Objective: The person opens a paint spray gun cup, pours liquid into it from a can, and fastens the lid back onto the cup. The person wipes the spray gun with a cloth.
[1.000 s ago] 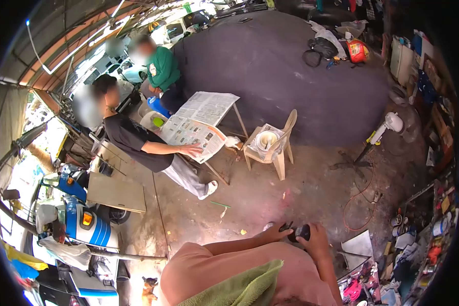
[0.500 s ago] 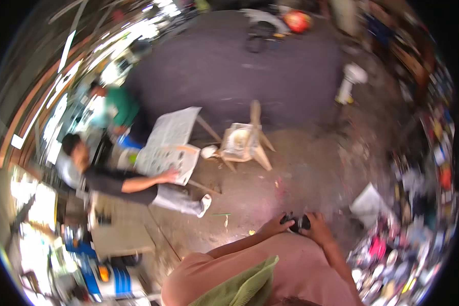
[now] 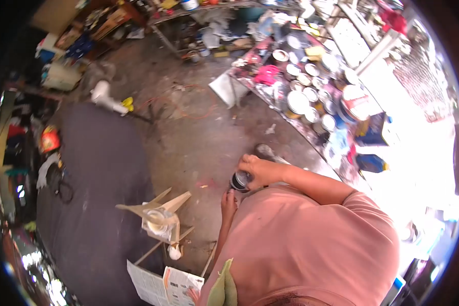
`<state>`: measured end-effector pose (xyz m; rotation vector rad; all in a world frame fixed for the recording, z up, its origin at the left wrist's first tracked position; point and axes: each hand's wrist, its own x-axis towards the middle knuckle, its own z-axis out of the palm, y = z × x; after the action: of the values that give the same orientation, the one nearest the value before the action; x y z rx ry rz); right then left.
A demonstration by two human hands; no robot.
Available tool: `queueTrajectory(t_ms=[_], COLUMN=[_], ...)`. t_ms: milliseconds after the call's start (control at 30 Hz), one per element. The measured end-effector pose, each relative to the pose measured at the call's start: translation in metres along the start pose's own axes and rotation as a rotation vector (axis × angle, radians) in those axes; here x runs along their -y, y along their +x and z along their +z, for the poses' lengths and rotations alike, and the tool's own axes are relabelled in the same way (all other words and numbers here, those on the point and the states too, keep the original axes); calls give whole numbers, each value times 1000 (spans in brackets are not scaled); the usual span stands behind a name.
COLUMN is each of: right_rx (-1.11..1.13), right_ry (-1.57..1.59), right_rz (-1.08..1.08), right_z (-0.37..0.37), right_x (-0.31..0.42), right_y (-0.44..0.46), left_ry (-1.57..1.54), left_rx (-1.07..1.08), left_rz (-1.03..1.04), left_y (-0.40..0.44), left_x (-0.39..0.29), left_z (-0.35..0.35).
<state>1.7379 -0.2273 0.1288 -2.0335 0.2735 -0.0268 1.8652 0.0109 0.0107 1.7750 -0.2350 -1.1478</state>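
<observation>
My right hand (image 3: 255,171) is wrapped around a small black can (image 3: 241,179), held in front of my pink shirt. My left hand (image 3: 229,200) is close below the can, its fingertips curled near a small dark piece at the can's lower edge. Whether that piece is separate from the can I cannot make out. A shoe (image 3: 264,151) shows on the floor just beyond my right hand.
A long bench (image 3: 301,133) on the right carries several paint cans (image 3: 297,102), a pink cloth (image 3: 266,75) and dark bottles (image 3: 371,163). Left stands a wooden stool (image 3: 176,224), beside a large dark-covered surface (image 3: 97,204). Another person's hand (image 3: 193,295) touches printed sheets (image 3: 181,285).
My view has swung to the right, bringing the bench of cans closer. The stool and sheets now appear lower left. Both hands stay together in front of me, the right still gripping the black can.
</observation>
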Motion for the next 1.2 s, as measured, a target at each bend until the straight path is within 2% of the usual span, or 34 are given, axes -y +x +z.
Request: queueTrajectory(t_ms=[133, 167, 267, 367, 467, 533, 600, 667, 767, 867, 1000, 1100, 1167, 1200], right_rx=[-270, -334, -658, -887, -1008, -1302, -1387, -1407, -1456, -1583, -1587, -1562, -1543, -1506], right_ry=[644, 929, 1346, 1583, 1640, 1543, 1448, 1376, 1383, 1205, 1001, 695, 378, 164], right_rz=[374, 435, 600, 598, 502, 522, 359, 390, 391, 489, 796, 784, 895, 995], right_z=[12, 23, 44, 54, 52, 34, 7, -37, -83, -107, -118, -111, -98, -93], right_x=[-29, -50, -71, -76, -111, -148, -204, -203, -238, -192, -219, -307, -308, -284], right_y=[-64, -85, -156, -209, -240, -239, -241, -231, -223, -206, -192, -186, -209, -205], left_ry=[-7, 20, 85, 73, 135, 169, 190, 199, 257, 234, 214, 243, 270, 264], left_rx=[66, 69, 110, 153, 179, 179, 170, 151, 126, 114, 81, 64, 76, 93], left_rz=[-89, -121, -123, -82, 0, 68, 122, 166, 207, 275, 273, 280, 249, 237], left_y=[-13, -15, -16, -23, -31, -33, -35, -37, -37, -39, -48, -51, -55, -53], left_x=[2, 4, 14, 12, 8, 8, 9, 10, 10, 7, 8, 18, 19, 23], left_z=[-5, -7, -13, -17, -18, -19, -19, -20, -25, -26, -29, -29, -27, -25])
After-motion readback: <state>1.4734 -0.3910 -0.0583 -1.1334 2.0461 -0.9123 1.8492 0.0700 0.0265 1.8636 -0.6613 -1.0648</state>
